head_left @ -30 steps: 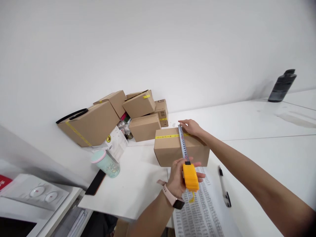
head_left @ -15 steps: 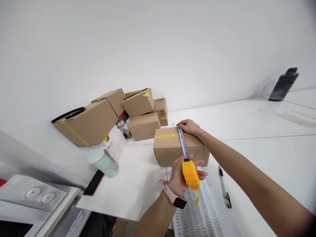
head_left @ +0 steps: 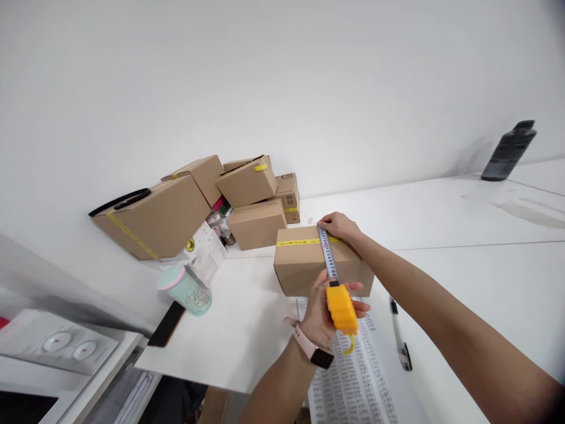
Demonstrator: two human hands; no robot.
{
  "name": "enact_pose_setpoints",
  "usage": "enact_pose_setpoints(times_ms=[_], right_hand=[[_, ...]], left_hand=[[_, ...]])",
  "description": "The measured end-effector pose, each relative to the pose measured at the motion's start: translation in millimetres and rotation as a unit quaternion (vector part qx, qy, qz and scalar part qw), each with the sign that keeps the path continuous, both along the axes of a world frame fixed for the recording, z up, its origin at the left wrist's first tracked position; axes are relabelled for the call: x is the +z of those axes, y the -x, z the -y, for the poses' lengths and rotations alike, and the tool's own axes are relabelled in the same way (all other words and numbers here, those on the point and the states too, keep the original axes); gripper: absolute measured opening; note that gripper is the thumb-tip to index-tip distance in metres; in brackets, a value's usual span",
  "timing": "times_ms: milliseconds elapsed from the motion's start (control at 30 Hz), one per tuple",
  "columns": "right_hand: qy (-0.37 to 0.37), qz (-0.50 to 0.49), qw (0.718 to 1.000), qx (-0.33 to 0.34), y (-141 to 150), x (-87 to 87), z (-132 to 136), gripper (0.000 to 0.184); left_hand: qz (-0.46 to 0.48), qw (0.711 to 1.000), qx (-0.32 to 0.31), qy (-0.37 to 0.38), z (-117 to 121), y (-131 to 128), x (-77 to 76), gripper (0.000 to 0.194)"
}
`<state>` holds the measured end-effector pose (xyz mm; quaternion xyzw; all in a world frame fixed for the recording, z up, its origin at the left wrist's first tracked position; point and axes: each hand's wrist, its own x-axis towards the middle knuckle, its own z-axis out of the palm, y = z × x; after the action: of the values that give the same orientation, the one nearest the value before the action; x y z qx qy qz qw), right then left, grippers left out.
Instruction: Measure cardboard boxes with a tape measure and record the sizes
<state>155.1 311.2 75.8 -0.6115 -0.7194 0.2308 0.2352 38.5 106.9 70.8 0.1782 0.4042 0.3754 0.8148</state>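
Observation:
A yellow tape measure point(head_left: 342, 309) rests in my left hand point(head_left: 318, 312), which is closed around its case at the near side of a cardboard box point(head_left: 304, 271). The metal blade point(head_left: 327, 253) runs from the case across the box top, crossing a strip of yellow packing tape. At the far edge of the box, my right hand point(head_left: 339, 225) pinches the blade's end between thumb and fingers. Beneath my left hand lies a printed sheet of paper point(head_left: 348, 383) covered in rows of small figures.
Several cardboard boxes point(head_left: 258, 224) are stacked against the wall at the left. In front of them stand a mint tumbler point(head_left: 188, 291) and a dark flat object point(head_left: 166, 324). A pen point(head_left: 401, 335) lies right of the sheet. A dark bottle point(head_left: 508, 152) stands far right.
The left hand's thumb has shifted toward the blade near the mouth of the tape case. Otherwise the hands, box and blade stay nearly in place, with a slight shift of the view.

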Motion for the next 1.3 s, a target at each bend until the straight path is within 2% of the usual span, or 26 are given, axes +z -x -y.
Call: enact_pose_setpoints(times_ms=[67,133,200,333,567,667,767,833,900,1000,1100,1167,1300], right_hand=[[0.001,0.001,1.0,0.0,0,-0.1,1,0.031],[0.001,0.002,1.0,0.0,1,0.1,1,0.031],[0.0,0.003,1.0,-0.001,1,0.7,2,0.031],[0.0,0.004,1.0,-0.001,2,2.2,3,0.031],[0.004,0.006,1.0,-0.003,1,2.6,3,0.032],[0.004,0.008,1.0,-0.003,1,3.1,4,0.032],[0.005,0.011,1.0,-0.006,2,3.7,4,0.03],[0.005,0.013,1.0,-0.008,2,4.0,4,0.03],[0.005,0.014,1.0,-0.009,3,4.3,4,0.03],[0.007,0.014,1.0,-0.01,3,5.1,4,0.03],[0.009,0.013,1.0,-0.011,3,6.1,5,0.03],[0.009,0.013,1.0,-0.011,3,6.9,6,0.03],[0.009,0.014,1.0,-0.011,4,8.5,8,0.03]], left_hand=[[0.001,1.0,0.011,-0.01,1,-1,-1.9,0.051],[0.006,0.998,0.042,-0.038,2,-2,-4.0,0.042],[0.017,0.995,0.074,-0.068,3,-3,-6.4,0.042],[0.022,0.996,0.058,-0.066,4,-3,-10.6,0.048],[0.01,0.993,0.085,-0.084,6,-5,-12.4,0.064],[0.019,0.99,0.101,-0.096,5,-5,-14.6,0.058],[0.024,0.995,0.064,-0.066,3,-3,-18.6,0.049],[0.033,0.997,0.046,-0.053,3,-2,-21.7,0.05],[0.042,0.995,0.065,-0.068,3,-2,-23.6,0.052],[0.042,0.989,0.101,-0.099,5,-2,-21.8,0.054],[0.025,0.996,0.068,-0.06,5,-4,-16.8,0.053],[0.022,0.996,0.07,-0.052,5,-5,-14.8,0.053],[0.033,0.987,0.105,-0.114,7,-5,-14.7,0.07]])
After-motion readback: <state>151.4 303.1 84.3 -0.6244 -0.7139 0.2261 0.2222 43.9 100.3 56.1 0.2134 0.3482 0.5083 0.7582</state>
